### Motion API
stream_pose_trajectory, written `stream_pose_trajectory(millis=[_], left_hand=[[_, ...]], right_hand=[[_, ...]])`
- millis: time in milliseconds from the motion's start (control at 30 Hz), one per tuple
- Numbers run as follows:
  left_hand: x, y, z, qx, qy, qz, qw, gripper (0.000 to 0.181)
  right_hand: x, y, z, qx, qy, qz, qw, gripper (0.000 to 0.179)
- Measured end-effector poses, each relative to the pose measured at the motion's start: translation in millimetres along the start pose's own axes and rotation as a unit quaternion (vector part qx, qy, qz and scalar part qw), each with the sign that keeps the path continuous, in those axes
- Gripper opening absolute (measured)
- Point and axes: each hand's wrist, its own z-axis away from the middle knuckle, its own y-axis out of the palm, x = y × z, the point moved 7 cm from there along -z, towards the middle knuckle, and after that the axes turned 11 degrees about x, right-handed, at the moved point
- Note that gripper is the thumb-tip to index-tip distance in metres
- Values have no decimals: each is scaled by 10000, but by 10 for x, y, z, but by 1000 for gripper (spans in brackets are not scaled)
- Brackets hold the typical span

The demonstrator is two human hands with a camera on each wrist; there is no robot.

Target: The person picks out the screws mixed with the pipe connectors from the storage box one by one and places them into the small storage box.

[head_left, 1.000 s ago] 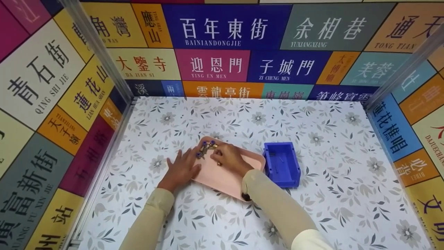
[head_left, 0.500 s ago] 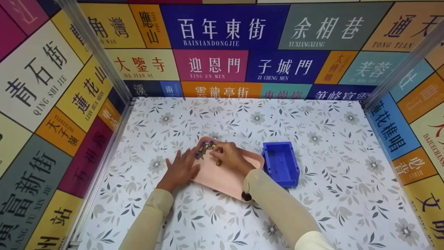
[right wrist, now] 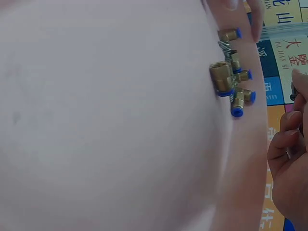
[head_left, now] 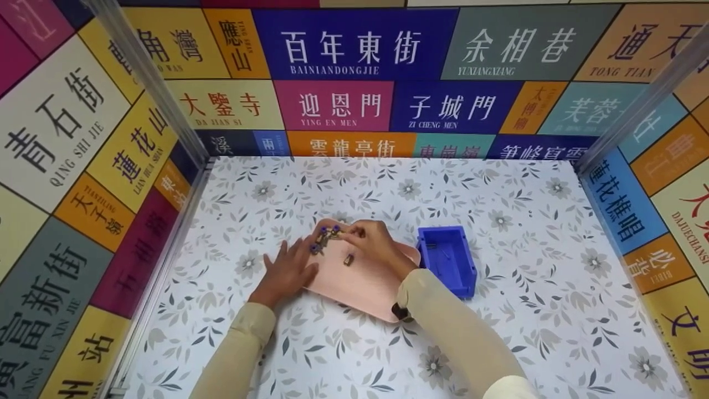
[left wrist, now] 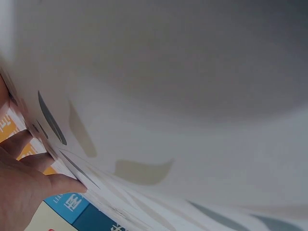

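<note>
A pink tray (head_left: pixel 354 282) lies on the patterned tabletop. My left hand (head_left: pixel 287 274) rests at its left edge, fingers spread; the left wrist view shows part of this hand (left wrist: pixel 24 183). Brass push-in fittings with blue collars (head_left: pixel 327 238) are grouped at the tray's far left corner, mixed with silvery springs (right wrist: pixel 232 72). One larger fitting (head_left: pixel 348 260) stands apart, nearer the middle. Over the tray's far side, my right hand (head_left: pixel 374 244) has curled fingers. In the right wrist view it pinches a small dark piece (right wrist: pixel 293 92), mostly hidden by the fingers.
Right of the tray stands a blue bin (head_left: pixel 469 260) with a few small dark, thin parts inside. A dark round object (head_left: pixel 399 312) shows by the right sleeve at the tray's near corner. Printed wall panels (head_left: pixel 354 50) enclose the back and sides.
My right hand has drawn back a little to the right from the grouped fittings, leaving the lone fitting in fuller view. My left hand stays at the tray's edge.
</note>
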Motion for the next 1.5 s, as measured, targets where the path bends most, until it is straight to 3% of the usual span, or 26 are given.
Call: stream_pose_trajectory(millis=[333,567,867,1133,1300,1400,1500], left_hand=[[6,14,-1,45,-47,86,9999,69],[4,18,-3,42,-17,-139,9999,70],[18,15,-9,134,-156,-23,9998,70],[9,19,1,181,-192,-6,9997,70],[1,25,1,241,-204,34,9995,71],[-5,20,2,185,-106,-36,9998,71],[-11,10,2,89,8,-151,9998,70]], right_hand=[[130,-246,68,-308,-246,178,9991,9],[208,-422,145,-323,-377,4,9988,9],[302,-661,230,-469,-797,-154,9956,12],[317,-865,313,-581,-840,-173,9946,6],[489,-1063,440,-834,-878,-59,9926,5],[580,-1184,527,-952,-888,-35,9915,6],[533,-1273,586,-1026,-824,30,9913,7]])
